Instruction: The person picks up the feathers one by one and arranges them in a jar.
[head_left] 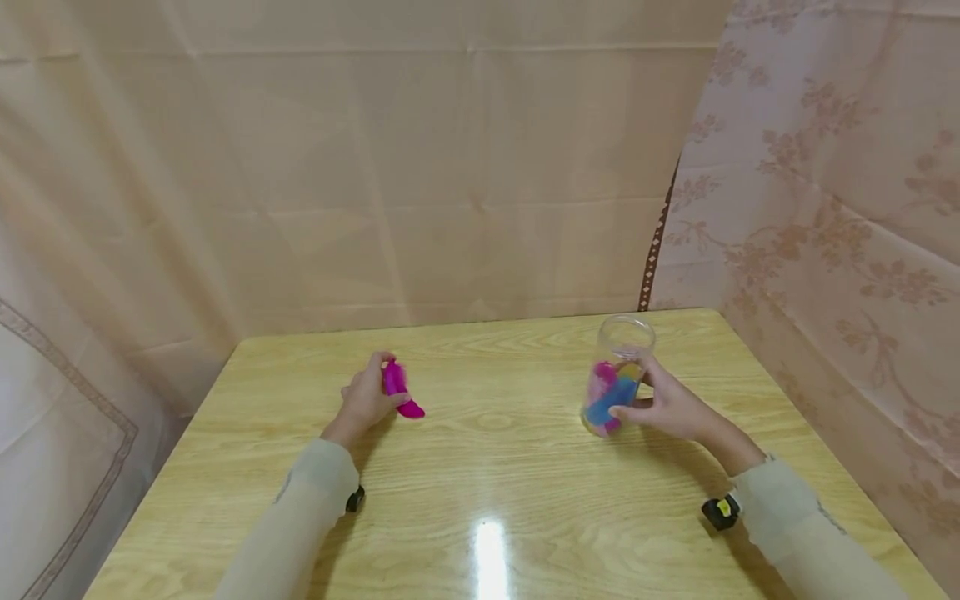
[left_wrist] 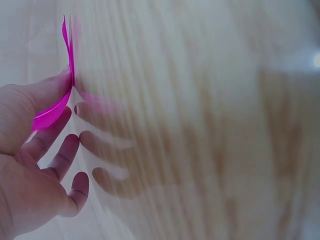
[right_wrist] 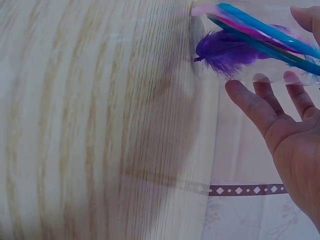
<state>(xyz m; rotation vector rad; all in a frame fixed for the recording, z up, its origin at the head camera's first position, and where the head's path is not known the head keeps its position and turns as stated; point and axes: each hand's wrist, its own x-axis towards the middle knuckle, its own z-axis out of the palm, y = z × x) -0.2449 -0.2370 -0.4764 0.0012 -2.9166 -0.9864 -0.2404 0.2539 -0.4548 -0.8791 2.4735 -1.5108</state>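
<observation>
My left hand [head_left: 367,396] pinches a bright magenta feather [head_left: 395,385] at the left of the table. The left wrist view shows this feather [left_wrist: 52,116] bent near the thumb, with the other fingers spread close to the tabletop. On the right, my right hand [head_left: 671,404] grips a clear jar [head_left: 628,331] with its open mouth up. Blue, pink and yellow feathers [head_left: 615,398] show through the jar's side. In the right wrist view, a purple feather [right_wrist: 227,52] lies by the jar's base, beside longer blue ones.
The glossy wood-grain table [head_left: 480,467] reflects a bright light near the front. Beige cloth [head_left: 420,167] hangs behind its far edge, and floral cloth [head_left: 840,208] hangs along the right side. Each sleeve carries a small black device at the wrist.
</observation>
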